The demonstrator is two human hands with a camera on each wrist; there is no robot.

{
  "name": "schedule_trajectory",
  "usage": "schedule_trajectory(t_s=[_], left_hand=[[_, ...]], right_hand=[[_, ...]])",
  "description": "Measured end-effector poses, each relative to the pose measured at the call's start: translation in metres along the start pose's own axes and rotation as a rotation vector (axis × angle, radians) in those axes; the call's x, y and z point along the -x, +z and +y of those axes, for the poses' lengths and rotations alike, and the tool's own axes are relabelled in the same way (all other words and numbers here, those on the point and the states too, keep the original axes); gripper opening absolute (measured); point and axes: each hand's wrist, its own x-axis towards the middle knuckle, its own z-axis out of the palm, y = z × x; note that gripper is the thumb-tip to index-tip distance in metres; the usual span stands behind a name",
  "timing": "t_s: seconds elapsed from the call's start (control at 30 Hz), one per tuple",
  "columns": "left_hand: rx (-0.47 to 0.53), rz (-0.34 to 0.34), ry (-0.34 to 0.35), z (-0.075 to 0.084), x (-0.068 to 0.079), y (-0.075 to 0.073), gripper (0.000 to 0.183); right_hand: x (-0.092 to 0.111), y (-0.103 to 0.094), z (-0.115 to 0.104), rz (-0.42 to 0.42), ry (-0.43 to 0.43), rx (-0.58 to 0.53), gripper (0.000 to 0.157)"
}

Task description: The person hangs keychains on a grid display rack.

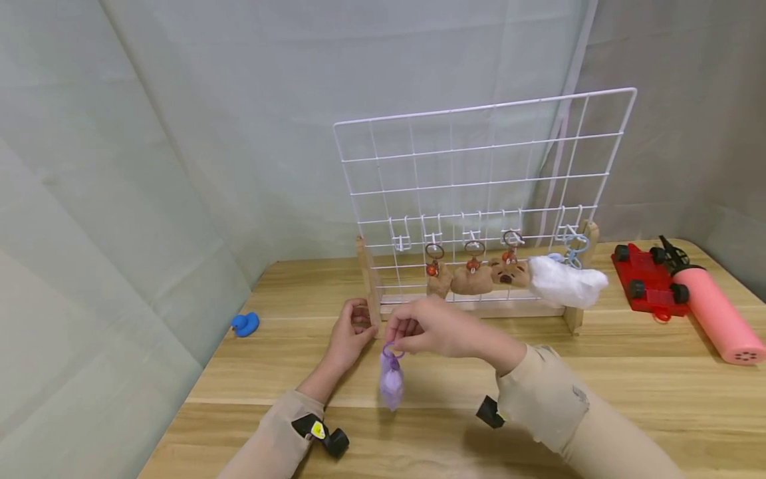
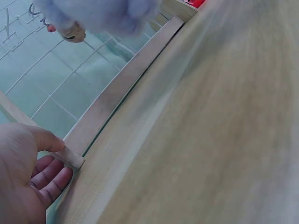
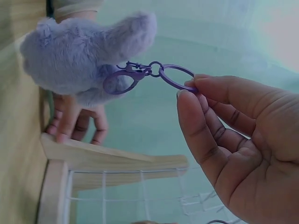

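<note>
Between thumb and forefinger, my right hand pinches the purple ring of a fluffy lavender plush keychain. In the head view the plush hangs below that hand, in front of the rack's left end. My left hand grips the foot of the rack's wooden side post, thumb on the near side and fingers round the far side. The white wire grid rack stands on a wooden base. Its leftmost hook is bare. Brown plush keychains and a white plush keychain hang from the other hooks.
A blue rubber duck sits near the table's left edge. Right of the rack lie a red toy car chassis with black wheels and a pink cylinder. Pale cloth hangs behind and beside the wooden table.
</note>
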Motion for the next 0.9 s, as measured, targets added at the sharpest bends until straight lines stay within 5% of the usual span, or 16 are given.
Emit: schedule_trajectory(t_s=[0.17, 0.5, 0.9], left_hand=[[0.008, 0.013, 0.007, -0.017, -0.006, 0.001, 0.050], [0.026, 0.008, 0.012, -0.018, -0.006, 0.002, 0.049], [0.037, 0.004, 0.016, -0.019, -0.006, 0.002, 0.049]], right_hand=[[0.002, -0.012, -0.008, 0.010, -0.029, 0.049, 0.004], [0.002, -0.033, -0.025, 0.019, -0.014, 0.179, 0.003], [-0.005, -0.052, -0.033, -0.006, 0.023, 0.198, 0.004]])
